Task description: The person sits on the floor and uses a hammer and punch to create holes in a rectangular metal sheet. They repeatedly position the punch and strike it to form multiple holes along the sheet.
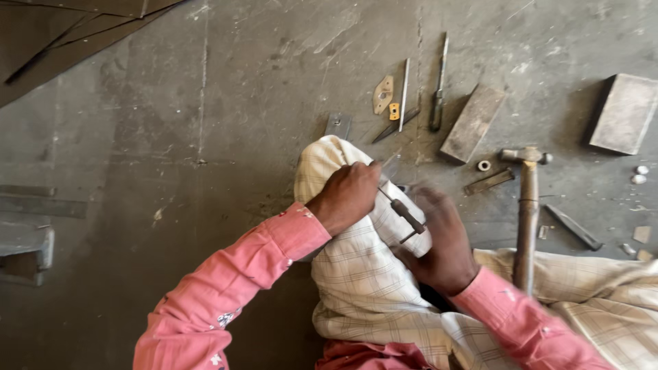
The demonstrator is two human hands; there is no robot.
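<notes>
Over the checked-cloth knee [356, 274], the left hand [347, 195] pinned a small metal piece [391, 166], grip closed on it, while the right hand [439, 240] clasped a dark-handled file [404, 214]. Steadier pinning and level strokes would likely serve best; a hammer [526, 205] lay nearby.

There are no boxes, packs, labels, signs or screens to see here, only tools and cloth on a grey floor.
</notes>
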